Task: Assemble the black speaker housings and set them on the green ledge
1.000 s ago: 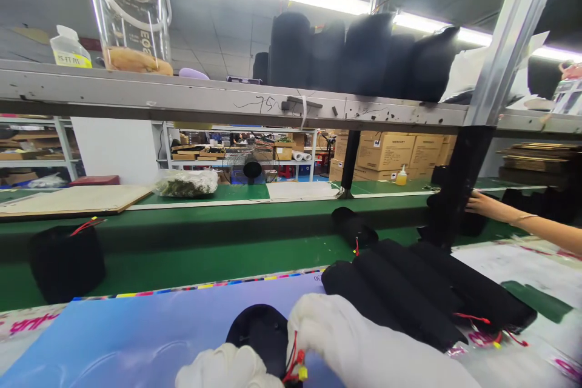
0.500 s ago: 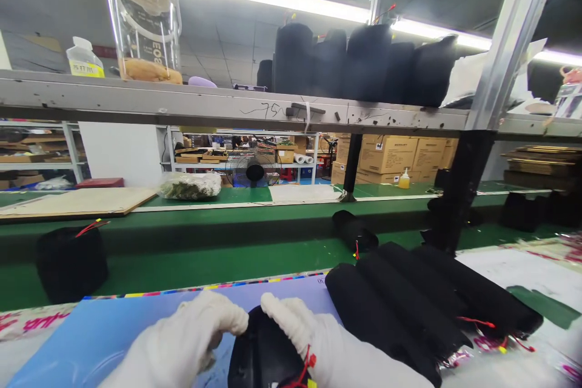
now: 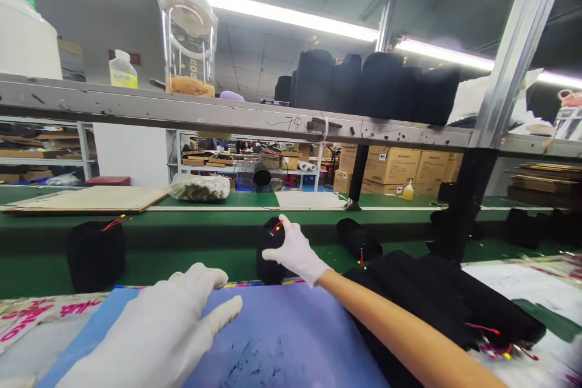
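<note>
My right hand (image 3: 297, 251), in a white glove, reaches forward over the green conveyor belt (image 3: 195, 248). Its thumb and fingers are around the right side of a black-wrapped battery pack (image 3: 267, 264), which stands upright with a red lead on top. My left hand (image 3: 182, 309), gloved as well, hovers over the blue work mat (image 3: 291, 333). Its thumb and fingers are apart, with nothing between them. Right of the mat lie several similar black packs (image 3: 409, 291) side by side, partly behind my right forearm.
Another black pack (image 3: 96, 257) stands on the belt at left, and one lies tipped (image 3: 359, 239) right of centre. A metal shelf (image 3: 227, 110) crosses overhead, carrying a clear jug (image 3: 190, 42) and more black packs. A dark post (image 3: 468, 206) rises at right.
My right hand has carried the black pack from the mat forward onto the belt. My left hand has come off the pack and opened. The view has tilted up slightly.
</note>
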The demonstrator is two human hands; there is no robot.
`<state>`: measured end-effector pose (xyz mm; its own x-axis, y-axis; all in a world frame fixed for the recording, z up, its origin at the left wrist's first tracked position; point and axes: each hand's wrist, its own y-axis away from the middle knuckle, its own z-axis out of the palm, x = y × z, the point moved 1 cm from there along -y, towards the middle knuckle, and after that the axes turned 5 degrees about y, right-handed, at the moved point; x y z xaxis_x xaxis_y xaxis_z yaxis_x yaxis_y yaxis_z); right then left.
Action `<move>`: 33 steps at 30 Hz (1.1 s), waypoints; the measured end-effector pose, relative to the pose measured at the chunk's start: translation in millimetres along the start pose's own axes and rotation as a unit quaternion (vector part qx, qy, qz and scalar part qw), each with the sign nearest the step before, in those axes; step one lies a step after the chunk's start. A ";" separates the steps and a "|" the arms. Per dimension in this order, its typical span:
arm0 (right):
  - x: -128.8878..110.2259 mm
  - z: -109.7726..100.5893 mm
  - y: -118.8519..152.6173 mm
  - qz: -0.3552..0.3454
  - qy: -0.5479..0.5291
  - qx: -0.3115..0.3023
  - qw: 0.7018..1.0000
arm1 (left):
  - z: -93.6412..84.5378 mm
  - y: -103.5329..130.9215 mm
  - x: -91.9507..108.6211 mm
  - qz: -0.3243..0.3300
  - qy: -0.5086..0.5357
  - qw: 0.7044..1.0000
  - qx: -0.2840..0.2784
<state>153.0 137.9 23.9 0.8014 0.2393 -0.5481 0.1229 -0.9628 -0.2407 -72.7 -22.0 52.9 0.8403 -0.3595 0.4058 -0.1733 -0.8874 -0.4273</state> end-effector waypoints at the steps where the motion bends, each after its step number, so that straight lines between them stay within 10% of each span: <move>1: 0.7 5.9 -13.4 0.010 0.016 0.003 1.000 | 1.0 -0.7 -2.8 0.011 -0.016 1.000 -0.010; 8: -0.4 1.3 -38.6 -0.004 0.127 -0.048 0.991 | 6.6 -1.5 -13.9 0.077 -0.171 0.980 -0.071; 15: 45.4 -73.6 23.2 0.080 0.326 -0.019 0.942 | 12.4 -1.3 -11.9 0.071 -0.208 0.972 -0.088; 20: 67.2 -80.4 87.6 0.038 0.356 -0.097 0.929 | 36.8 4.2 -31.3 0.139 -0.098 0.984 -0.061; 29: 45.4 -66.4 108.9 0.050 -0.002 -0.094 0.994 | 94.4 -22.5 -0.2 0.005 0.251 0.964 -0.092; 33: 14.3 -55.3 108.0 -0.085 -0.308 -0.088 0.944 | 117.9 -26.3 17.1 0.002 0.414 0.908 -0.061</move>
<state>210.1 30.4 34.3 0.2765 0.3671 -0.8881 0.3578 -0.8970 -0.2594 6.8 29.1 -24.2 0.1743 -0.4126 0.8941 -0.2732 -0.8926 -0.3587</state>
